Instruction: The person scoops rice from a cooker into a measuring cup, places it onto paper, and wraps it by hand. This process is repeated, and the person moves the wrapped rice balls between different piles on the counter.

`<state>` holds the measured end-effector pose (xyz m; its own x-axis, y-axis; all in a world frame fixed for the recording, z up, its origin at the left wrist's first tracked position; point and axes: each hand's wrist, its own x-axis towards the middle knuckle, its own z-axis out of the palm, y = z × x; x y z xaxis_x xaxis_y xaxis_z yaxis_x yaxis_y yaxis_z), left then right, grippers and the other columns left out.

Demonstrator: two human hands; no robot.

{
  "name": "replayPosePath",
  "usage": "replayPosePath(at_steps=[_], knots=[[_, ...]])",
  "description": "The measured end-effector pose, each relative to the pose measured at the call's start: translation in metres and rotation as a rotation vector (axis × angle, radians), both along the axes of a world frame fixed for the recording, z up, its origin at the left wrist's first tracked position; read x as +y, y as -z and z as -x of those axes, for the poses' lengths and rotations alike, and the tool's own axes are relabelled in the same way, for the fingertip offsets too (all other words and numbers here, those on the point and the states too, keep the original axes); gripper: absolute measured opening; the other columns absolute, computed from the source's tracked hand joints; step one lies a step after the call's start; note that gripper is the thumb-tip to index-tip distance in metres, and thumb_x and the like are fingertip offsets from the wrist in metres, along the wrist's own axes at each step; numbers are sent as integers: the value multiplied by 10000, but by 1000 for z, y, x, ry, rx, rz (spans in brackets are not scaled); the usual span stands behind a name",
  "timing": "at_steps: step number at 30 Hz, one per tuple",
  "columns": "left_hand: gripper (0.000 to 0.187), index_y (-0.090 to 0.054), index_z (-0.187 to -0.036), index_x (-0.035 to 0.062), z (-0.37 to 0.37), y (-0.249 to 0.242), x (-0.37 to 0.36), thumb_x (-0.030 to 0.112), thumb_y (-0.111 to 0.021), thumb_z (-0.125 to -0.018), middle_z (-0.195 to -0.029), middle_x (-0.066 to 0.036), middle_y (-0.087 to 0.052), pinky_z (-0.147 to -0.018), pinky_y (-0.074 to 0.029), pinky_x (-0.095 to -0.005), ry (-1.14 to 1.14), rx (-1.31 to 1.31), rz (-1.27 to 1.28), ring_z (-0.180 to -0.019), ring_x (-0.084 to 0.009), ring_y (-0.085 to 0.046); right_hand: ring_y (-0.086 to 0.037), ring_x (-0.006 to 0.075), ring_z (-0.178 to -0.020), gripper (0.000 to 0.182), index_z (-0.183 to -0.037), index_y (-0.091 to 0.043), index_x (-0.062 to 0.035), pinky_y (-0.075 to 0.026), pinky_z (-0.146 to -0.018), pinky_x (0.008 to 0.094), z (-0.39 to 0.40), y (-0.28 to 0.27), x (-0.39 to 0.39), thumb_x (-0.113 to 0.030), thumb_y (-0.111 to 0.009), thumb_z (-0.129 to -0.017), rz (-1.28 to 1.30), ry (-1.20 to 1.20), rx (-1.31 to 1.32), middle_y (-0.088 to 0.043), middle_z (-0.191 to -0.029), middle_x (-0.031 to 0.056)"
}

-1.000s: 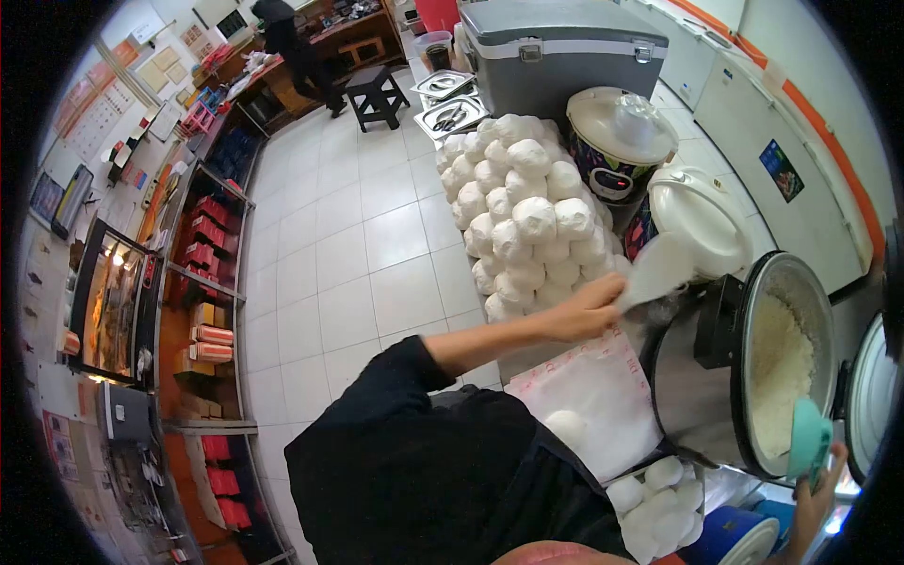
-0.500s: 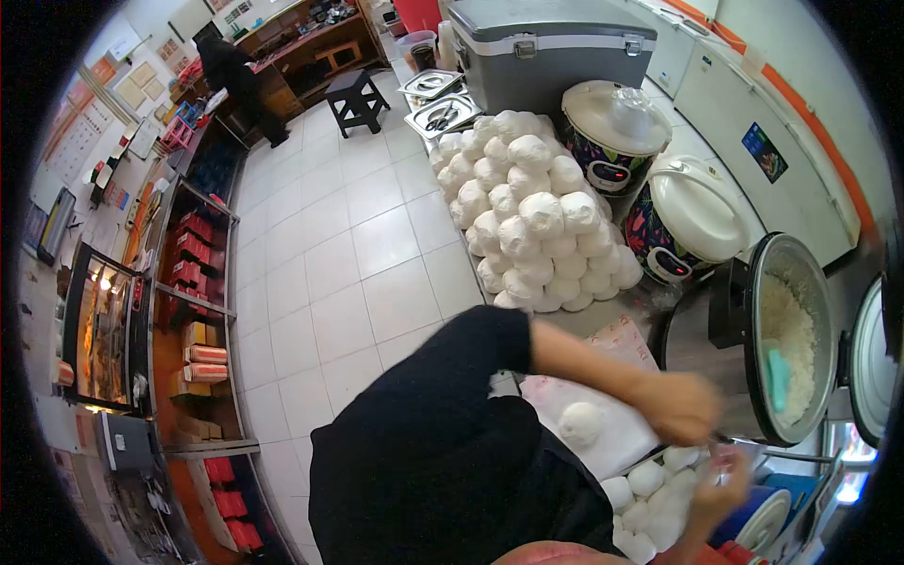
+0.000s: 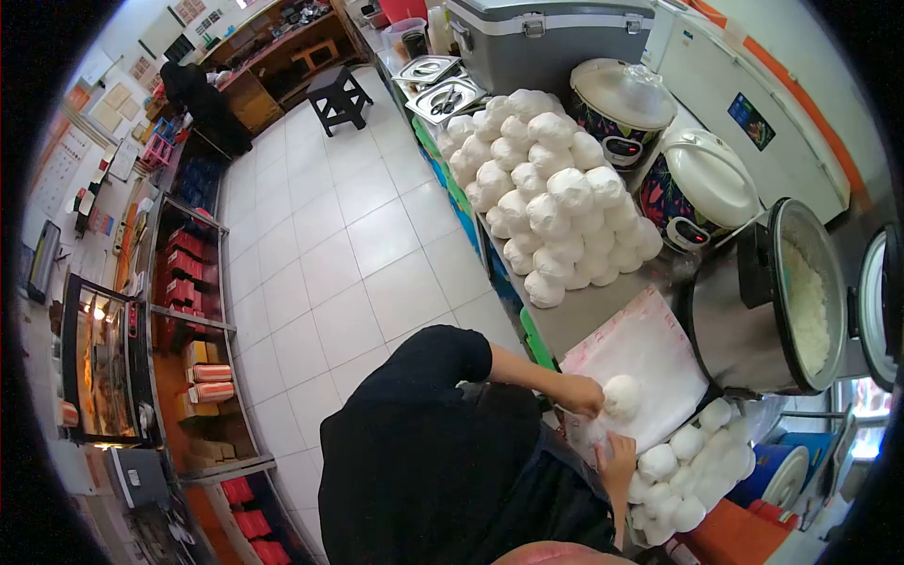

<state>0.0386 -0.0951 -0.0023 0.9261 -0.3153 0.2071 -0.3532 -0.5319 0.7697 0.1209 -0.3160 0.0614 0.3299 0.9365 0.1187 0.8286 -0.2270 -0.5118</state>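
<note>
A round scoop of white rice (image 3: 623,397) lies on a sheet of white paper with red print (image 3: 659,353). My left hand (image 3: 579,394) is at the sheet's near edge, just beside the rice, its fingers curled. Below it, my right hand (image 3: 617,459) is bent toward the same spot. Between the hands is a pale, crinkled, partly see-through thing (image 3: 588,431), too blurred to name. Several white wrapped bundles (image 3: 659,461) are heaped close to my right hand.
A tall pile of white wrapped bundles (image 3: 565,202) stands on the metal counter (image 3: 603,315). An open cooker of rice (image 3: 808,301) is at right, with two lidded rice cookers (image 3: 706,179) and a grey cooler (image 3: 556,52) behind. A person in black (image 3: 202,108) stands far left, near a black stool (image 3: 339,99).
Both hands have come back from above the lower bundles to the paper's near edge. The view has shifted, and the teal scoop in the open cooker no longer shows.
</note>
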Motion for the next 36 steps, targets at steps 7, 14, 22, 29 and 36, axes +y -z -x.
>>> replayPosePath(at_steps=[7,14,22,29,36], knots=[[198,-616,-745,64,4,-39,-9,257,-571,-746,-701,-147,-610,-625,-467,-439,-256,22,-70,-677,-339,-592,-545,322,-805,178,-898,-620,-1,-437,-720,392,-12,24,-11,-49,-562,-738,4,125,30,-592,-811,158],[104,-627,-738,76,-4,-42,-8,144,-591,-668,-668,-122,-621,-559,-499,-414,-38,23,-475,-637,-319,-622,-555,309,-772,261,-955,-628,-22,-447,-711,393,-10,9,-10,2,-543,-710,-13,72,-29,-606,-822,141],[73,-618,-695,61,10,12,8,121,-588,-665,-689,-138,-618,-592,-500,-410,44,38,-509,-683,-321,-630,-578,295,-1004,287,-1019,-596,-4,-475,-826,375,-11,30,-34,-86,-575,-745,48,-65,-222,-605,-1056,163],[388,-514,-1177,86,11,-80,30,68,-470,-791,-1000,-148,-614,-771,-471,-419,-152,352,-432,-929,-327,-589,-616,212,-667,208,-989,-635,-72,-471,-617,309,-41,-33,-3,-140,-552,-811,327,326,333,-658,-810,103],[543,-352,-1331,61,16,-33,-27,149,-468,-808,-1391,-105,-333,-1056,-249,-440,198,-369,-488,-1319,-257,-269,-604,256,-673,189,-917,-628,-30,-476,-638,354,-104,-14,19,-107,-553,-762,313,205,486,-628,-748,141]])
